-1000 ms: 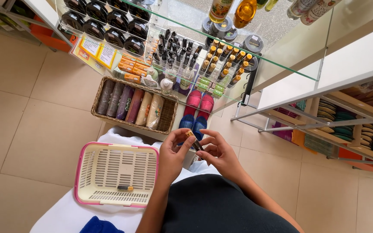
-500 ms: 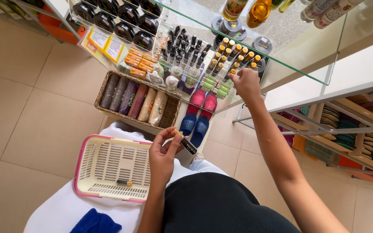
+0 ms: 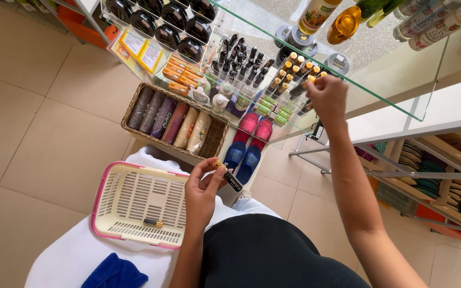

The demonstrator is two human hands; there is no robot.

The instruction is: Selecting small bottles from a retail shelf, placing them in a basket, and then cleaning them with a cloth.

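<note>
From the head camera, the left hand (image 3: 201, 189) pinches a small dark tube with a gold cap (image 3: 228, 176), its grip closed round it, just above the pink-rimmed basket (image 3: 102, 197). One similar tube (image 3: 153, 222) lies in the basket already. The right hand (image 3: 327, 96) is up at the gold-capped tubes (image 3: 294, 74) on the glass shelf (image 3: 401, 90), fingers bunched; whether they hold one I cannot tell. Most tubes remain on the shelf.

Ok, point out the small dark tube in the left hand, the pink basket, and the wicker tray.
small dark tube (image 3: 229, 177), head view, on its black body.
pink basket (image 3: 101, 189), head view, on its left rim.
wicker tray (image 3: 218, 136), head view, on its right wall.
</note>
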